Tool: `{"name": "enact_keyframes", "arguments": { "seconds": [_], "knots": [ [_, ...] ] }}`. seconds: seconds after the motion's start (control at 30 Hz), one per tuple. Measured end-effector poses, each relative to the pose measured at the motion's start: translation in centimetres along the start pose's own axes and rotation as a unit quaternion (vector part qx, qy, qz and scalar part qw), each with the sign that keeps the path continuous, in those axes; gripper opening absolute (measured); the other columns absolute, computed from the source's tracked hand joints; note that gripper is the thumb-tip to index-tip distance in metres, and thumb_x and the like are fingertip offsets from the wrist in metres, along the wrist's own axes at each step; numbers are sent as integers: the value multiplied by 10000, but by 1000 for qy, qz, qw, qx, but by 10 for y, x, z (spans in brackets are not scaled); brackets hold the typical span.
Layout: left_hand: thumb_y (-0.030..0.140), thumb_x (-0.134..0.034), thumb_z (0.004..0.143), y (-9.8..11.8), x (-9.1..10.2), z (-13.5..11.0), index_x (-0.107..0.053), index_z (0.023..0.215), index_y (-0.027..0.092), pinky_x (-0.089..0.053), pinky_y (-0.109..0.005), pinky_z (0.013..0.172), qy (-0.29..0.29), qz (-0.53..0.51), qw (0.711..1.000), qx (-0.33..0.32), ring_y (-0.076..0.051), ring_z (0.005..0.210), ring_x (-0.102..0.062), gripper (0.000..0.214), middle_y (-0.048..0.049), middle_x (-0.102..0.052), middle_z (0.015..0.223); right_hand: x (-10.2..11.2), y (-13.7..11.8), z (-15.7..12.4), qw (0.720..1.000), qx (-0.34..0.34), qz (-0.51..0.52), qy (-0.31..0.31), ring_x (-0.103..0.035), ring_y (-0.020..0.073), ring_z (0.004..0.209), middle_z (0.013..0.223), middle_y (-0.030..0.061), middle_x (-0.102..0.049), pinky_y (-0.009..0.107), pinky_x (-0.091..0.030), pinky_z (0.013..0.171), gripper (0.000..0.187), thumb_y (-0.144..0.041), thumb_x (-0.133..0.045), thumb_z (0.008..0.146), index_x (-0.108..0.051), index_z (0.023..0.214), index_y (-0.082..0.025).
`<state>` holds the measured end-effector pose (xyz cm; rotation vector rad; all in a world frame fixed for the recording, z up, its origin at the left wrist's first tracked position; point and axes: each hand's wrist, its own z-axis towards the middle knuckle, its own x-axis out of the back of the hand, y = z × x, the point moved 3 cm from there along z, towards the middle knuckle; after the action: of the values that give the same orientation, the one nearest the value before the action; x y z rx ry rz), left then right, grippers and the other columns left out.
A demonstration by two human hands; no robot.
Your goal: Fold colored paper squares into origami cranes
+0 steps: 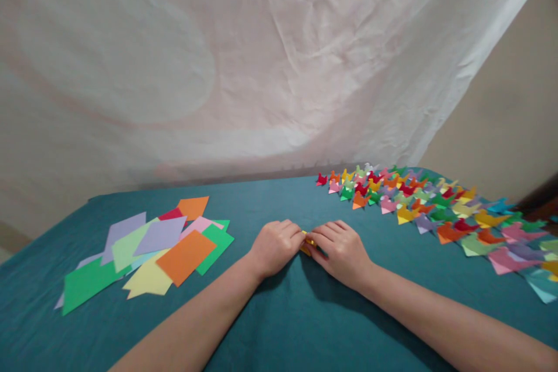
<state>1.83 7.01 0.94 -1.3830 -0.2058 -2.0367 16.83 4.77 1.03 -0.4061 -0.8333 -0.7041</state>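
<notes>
Between my two hands, just above the middle of the table, is a small piece of folded yellow paper [306, 250]. My left hand [279, 247] is closed on its left side, with the fingertips pressed together. From the other side my right hand [340, 250] pinches the same paper between thumb and fingers. Most of the paper is hidden behind the fingers, so its full shape cannot be made out.
Loose coloured paper sheets [161, 236] overlap in a pile on the left of the teal-covered table [270, 325]. Rows of small folded paper birds [407, 214] stand along the right. A pale cloth [261, 70] hangs behind the table.
</notes>
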Motion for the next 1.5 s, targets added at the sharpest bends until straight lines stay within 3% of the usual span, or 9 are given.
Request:
{"name": "enact_keyframes", "arguments": {
  "seconds": [0.53,0.73,1.13,1.5],
  "knots": [
    [261,-468,921,0,0,1,-599,758,176,-367,-280,565,-14,0,1000,4,-164,722,-546,226,-19,-597,731,3,-2,2,994,75,-76,-31,-494,166,713,702,45,-608,328,-324,716,248,-194,-452,926,-627,750,-178],
    [259,-480,907,-3,-3,0,-620,772,175,-391,-264,582,-29,-16,999,40,-164,723,-547,212,-30,-605,749,0,-3,1,992,91,-79,-38,-487,158,698,685,33,-589,327,-320,710,244,-168,-456,921,-599,723,-176],
    [199,-502,869,-10,3,-4,-657,947,201,-449,-281,770,-62,-136,985,85,-165,865,-547,174,-36,-609,931,-2,-4,0,990,93,-80,-67,-514,173,751,746,46,-615,343,-341,738,160,-158,-474,896,-621,834,-164],
    [130,-517,814,-13,0,-6,-644,1024,208,-442,-303,800,-60,-160,982,80,-181,901,-536,258,-39,-596,965,-2,-2,0,995,65,-17,-72,-543,177,803,812,61,-633,327,-360,743,170,-191,-479,895,-645,929,-180]
  ]
}}
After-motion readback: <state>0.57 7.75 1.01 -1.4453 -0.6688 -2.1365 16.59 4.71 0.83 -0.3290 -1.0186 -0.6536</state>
